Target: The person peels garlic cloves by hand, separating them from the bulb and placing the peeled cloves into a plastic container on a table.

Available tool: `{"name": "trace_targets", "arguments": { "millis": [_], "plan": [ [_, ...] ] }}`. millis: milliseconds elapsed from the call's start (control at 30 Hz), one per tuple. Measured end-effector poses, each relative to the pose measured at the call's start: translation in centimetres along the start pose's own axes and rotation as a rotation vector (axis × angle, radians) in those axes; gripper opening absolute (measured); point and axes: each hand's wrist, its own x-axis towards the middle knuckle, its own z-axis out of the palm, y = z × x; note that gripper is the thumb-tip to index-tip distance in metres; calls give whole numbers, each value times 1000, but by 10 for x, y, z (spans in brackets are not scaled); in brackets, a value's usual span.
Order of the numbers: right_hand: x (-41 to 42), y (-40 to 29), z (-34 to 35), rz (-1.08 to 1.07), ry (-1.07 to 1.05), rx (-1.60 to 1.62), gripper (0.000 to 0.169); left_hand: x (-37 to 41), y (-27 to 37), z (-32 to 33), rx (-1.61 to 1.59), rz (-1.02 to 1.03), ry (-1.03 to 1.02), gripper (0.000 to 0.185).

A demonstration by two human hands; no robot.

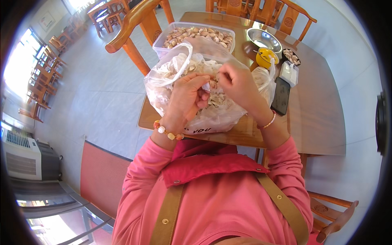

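Between the thumb and fingers of my left hand (188,96) is a garlic piece (212,84) with papery skin on it. My right hand (238,82) is just to its right, fingers curled inward. Its fingertips are partly hidden, so I cannot see whether they pinch anything. Below both hands a white translucent plastic bag (220,119) stands gaping at the table edge, bearing printed writing. Loose garlic skins (200,63) fill much of it. Behind the bag, a clear plastic tub (157,46) holds many unpeeled garlic cloves (190,33).
On the wooden table (318,122), to the right, are a steel bowl (269,38), a yellow cup (265,58), a dark dish of peeled cloves (292,56), a tissue pack (288,73) and a black phone (280,95). A wooden chair (134,27) is at the left.
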Motion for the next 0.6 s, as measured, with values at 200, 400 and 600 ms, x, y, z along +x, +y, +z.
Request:
{"name": "trace_targets", "arguments": {
  "millis": [200, 400, 600],
  "plan": [
    [4, 4, -19, 352, -160, 71, 18, -2, -1, -1, 127, 145, 69, 22],
    [-2, -10, -8, 590, -286, 749, 20, 0, -8, 1, 375, 255, 64, 24],
    [-5, -1, 6, 526, -265, 752, 16, -1, -13, 0, 680, 378, 68, 24]
  ]
}}
